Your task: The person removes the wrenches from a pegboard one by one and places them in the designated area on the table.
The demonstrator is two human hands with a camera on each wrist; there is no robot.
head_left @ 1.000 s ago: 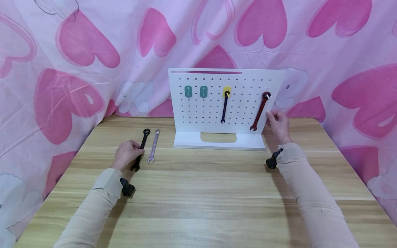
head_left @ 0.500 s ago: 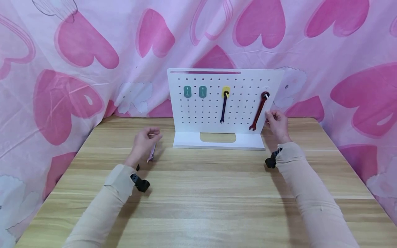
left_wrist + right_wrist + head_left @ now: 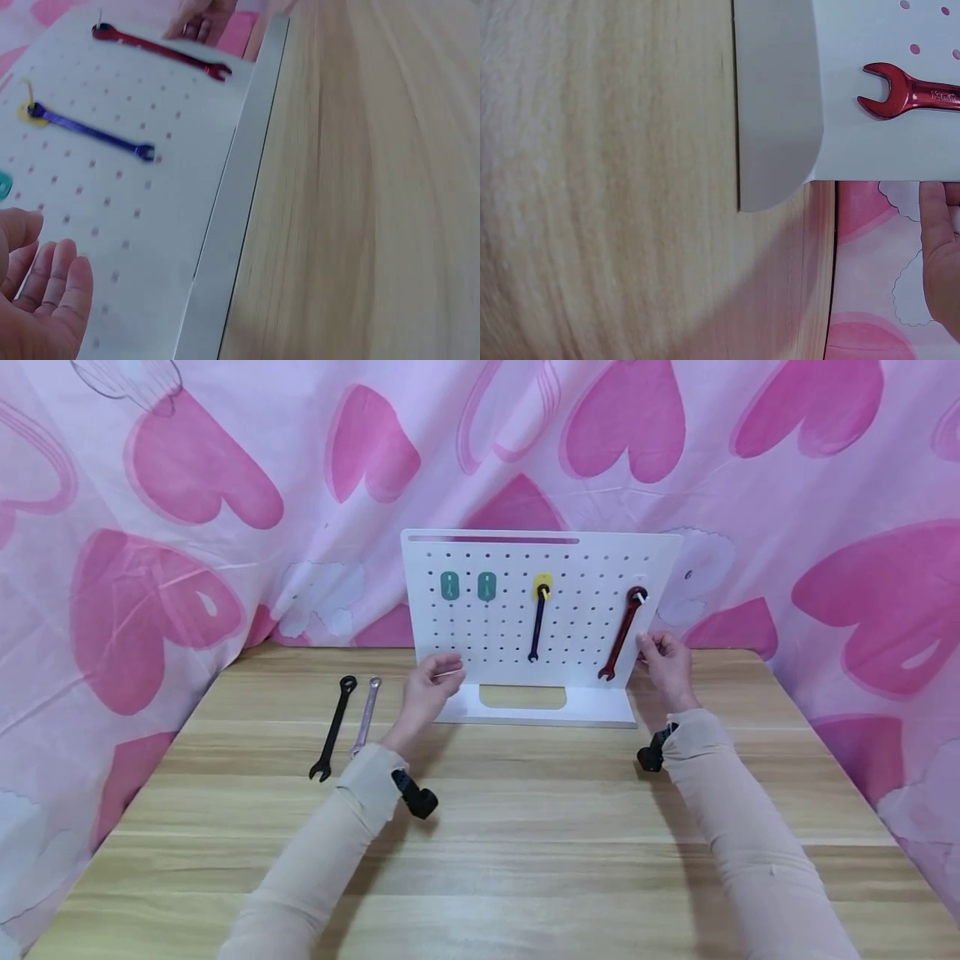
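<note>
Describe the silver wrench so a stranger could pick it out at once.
Start at the white pegboard standing at the back of the wooden table. Left of its base, two wrenches lie side by side on the wood. The silver wrench is the pale, shorter one nearer the board; its neighbour is the black wrench.

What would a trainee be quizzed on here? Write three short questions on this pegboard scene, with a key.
1. True or false: the left hand holds a wrench.
2. How many wrenches hang on the pegboard?
A. one
B. two
C. four
3. Fill in: the black wrench and the silver wrench lie on the ____.

Key:
1. False; its fingers are open and empty, in front of the board.
2. B; the blue wrench and the red wrench, the latter beside the right hand.
3. Table.
</note>
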